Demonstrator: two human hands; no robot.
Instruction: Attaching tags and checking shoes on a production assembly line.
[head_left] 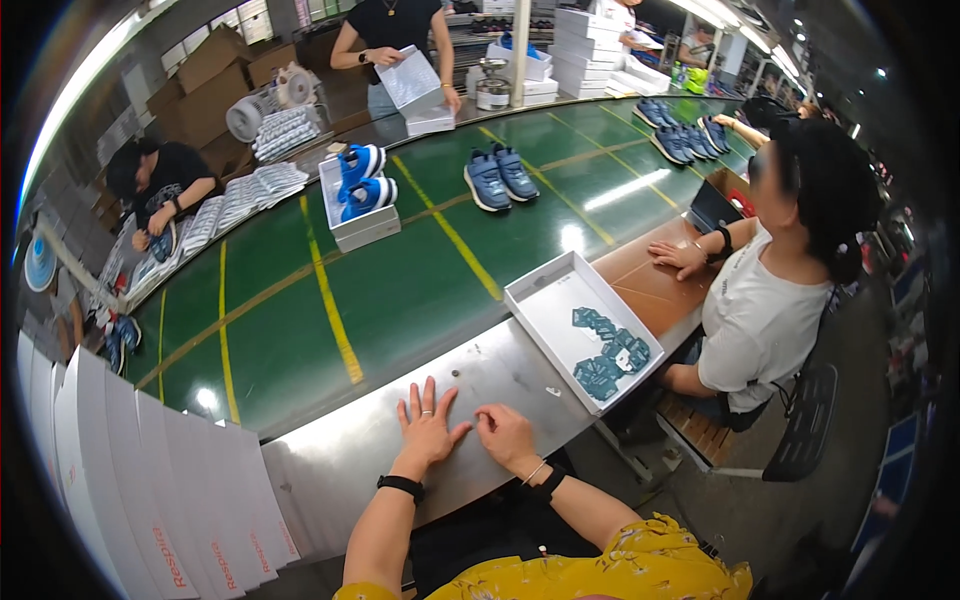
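At the near edge of the long green conveyor belt (400, 290), a bare grey metal surface (500, 375) runs along in front of the person in the yellow top. Their left hand (425, 425) lies flat on it, palm down, fingers spread wide, gripping nothing. Their right hand (505, 435) rests just beside it, almost touching, with the fingers curled loosely under and the fingertips on the metal; whether that grip pinches anything, I cannot tell. Both wrists carry dark bands.

Just to the right sits an open white cardboard box lid (560, 300), tilted across the surface edge, with a heap of small teal paper tags (608, 355) in its near corner. It stands near the right hand but apart from it. A seated co-worker in a white shirt (760, 320) is beyond it, one hand on a brown board.

Further up the belt, a white shoebox holding a pair of bright blue shoes (362, 185) stands, and a loose pair of grey-blue shoes (500, 178) lies beside it. White folded box blanks (150, 480) lean stacked at the left.
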